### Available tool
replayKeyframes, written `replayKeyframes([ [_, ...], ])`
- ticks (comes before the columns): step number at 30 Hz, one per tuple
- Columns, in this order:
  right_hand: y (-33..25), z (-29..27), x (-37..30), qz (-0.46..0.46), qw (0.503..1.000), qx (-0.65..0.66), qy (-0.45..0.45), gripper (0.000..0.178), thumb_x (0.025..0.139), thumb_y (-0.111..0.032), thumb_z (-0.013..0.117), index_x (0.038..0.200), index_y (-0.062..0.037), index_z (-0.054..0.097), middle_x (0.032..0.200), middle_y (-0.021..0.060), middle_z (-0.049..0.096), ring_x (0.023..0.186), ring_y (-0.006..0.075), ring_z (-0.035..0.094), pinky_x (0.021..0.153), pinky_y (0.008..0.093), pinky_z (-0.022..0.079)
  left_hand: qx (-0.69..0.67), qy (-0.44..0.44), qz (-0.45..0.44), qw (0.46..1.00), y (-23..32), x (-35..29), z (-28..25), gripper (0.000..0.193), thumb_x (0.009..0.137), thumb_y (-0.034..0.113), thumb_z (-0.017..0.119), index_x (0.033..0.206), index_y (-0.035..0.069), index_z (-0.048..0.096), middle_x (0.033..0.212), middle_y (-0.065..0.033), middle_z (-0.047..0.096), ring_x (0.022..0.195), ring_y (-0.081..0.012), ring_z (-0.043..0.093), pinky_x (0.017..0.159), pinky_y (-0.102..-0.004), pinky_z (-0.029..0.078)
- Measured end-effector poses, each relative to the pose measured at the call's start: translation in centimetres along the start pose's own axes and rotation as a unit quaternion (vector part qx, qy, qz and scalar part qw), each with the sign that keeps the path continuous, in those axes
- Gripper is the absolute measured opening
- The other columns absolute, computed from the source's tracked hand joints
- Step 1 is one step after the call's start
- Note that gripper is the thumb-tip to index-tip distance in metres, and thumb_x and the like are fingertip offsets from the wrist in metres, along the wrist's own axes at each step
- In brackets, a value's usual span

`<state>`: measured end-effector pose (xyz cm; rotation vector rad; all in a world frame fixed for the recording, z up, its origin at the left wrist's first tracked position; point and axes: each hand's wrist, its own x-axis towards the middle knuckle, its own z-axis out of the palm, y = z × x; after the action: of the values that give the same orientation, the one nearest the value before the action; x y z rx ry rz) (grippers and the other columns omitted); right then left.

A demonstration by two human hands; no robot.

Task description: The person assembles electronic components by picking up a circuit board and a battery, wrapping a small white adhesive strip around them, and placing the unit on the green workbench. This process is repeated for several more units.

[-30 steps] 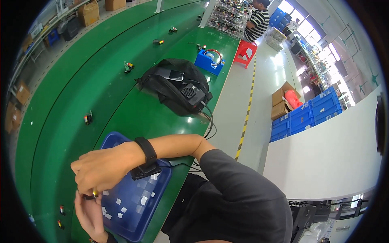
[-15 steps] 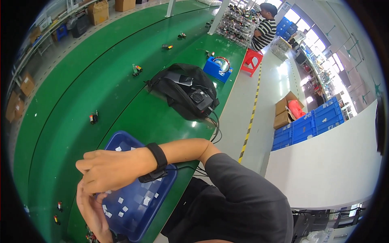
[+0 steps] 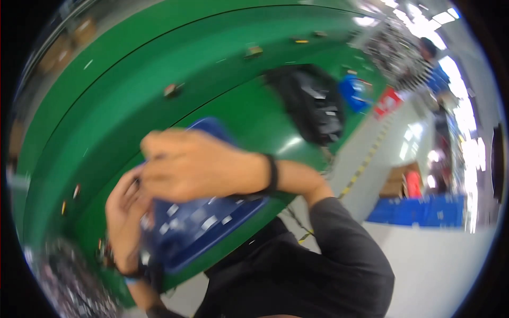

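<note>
Over a blue tray [image 3: 213, 127] my two hands meet, both smeared by motion. My right hand [image 3: 183, 167] is uppermost, fingers curled and closed, with a black band on the wrist. Just below and to its left, my left hand [image 3: 123, 206] has its fingers bent in toward the right fingertips. A small dark spot shows between the fingertips, but what they hold I cannot make out. Several small white square pieces [image 3: 210, 222] lie scattered in the tray under the hands.
On the green bench [image 3: 249, 119] lie a black bag [image 3: 305, 100] and a blue holder [image 3: 354, 94]. Small parts [image 3: 171, 90] dot the green strip beyond. Heaped parts [image 3: 74, 281] stand at lower left. A red stool [image 3: 388, 103], blue crates [image 3: 419, 211] and a person are to the right.
The view has swung, so bench, bag and tray appear shifted and turned, and heaped parts at lower left come into sight. My hands stay together over the tray, fingers still curled.
</note>
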<state>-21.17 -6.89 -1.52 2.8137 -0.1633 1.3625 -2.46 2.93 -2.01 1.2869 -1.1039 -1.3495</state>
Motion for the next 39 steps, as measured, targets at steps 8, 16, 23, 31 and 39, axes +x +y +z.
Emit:
replayKeyframes([
  [8,-0.1,-0.4,1.7,0.025,0.999,0.046,-0.014,0.032,0.061,-0.009,0.076,0.092,-0.0057,0.073,0.096,0.0022,0.068,0.08,0.0207,0.059,0.061,0.0256,0.049,-0.016,0.026,0.09,0.996,-0.1,0.2,-0.2,0.035,0.094,0.003,0.062,0.128,-0.004,0.055,0.106,-0.0129,0.066,0.07,-0.0116,0.061,0.054,-0.0225,0.052],
  [16,-0.6,-1.7,2.1,0.189,0.964,0.184,-0.022,0.028,0.07,-0.007,0.084,0.095,-0.0016,0.072,0.08,0.0056,0.068,0.066,0.0146,0.061,0.053,0.0236,0.047,-0.148,0.03,0.194,0.969,-0.6,0.1,-1.0,0.035,0.095,-0.001,0.058,0.129,-0.005,0.05,0.111,-0.021,0.065,0.072,-0.015,0.064,0.055,-0.0252,0.055],
  [23,-1.9,-0.4,1.6,0.27,0.915,0.3,0.001,0.023,0.079,-0.006,0.08,0.099,0.0012,0.071,0.072,0.0074,0.066,0.057,0.011,0.063,0.048,0.0213,0.045,-0.16,-0.044,0.22,0.961,-0.7,0.0,-0.8,0.036,0.095,-0.003,0.058,0.129,-0.005,0.048,0.114,-0.0238,0.064,0.072,-0.0156,0.065,0.059,-0.0269,0.057],
  [31,-2.8,0.5,1.5,0.421,0.774,0.472,0.032,0.017,0.092,-0.005,0.068,0.105,0.0045,0.066,0.073,0.0072,0.067,0.057,0.0097,0.062,0.047,0.0203,0.048,0.059,0.098,0.339,0.934,-1.8,0.2,-0.1,0.035,0.09,-0.006,0.063,0.125,-0.006,0.055,0.115,-0.0206,0.066,0.075,-0.0161,0.067,0.061,-0.0263,0.057],
  [39,-2.3,1.4,1.3,0.434,0.733,0.524,0.019,0.014,0.096,-0.005,0.063,0.105,0.0046,0.064,0.072,0.0077,0.065,0.053,0.0085,0.06,0.042,0.0206,0.046,0.132,0.146,0.32,0.927,-1.2,-0.2,0.1,0.033,0.086,-0.008,0.067,0.118,-0.005,0.061,0.107,-0.0167,0.07,0.089,-0.0187,0.069,0.07,-0.0281,0.058],
])
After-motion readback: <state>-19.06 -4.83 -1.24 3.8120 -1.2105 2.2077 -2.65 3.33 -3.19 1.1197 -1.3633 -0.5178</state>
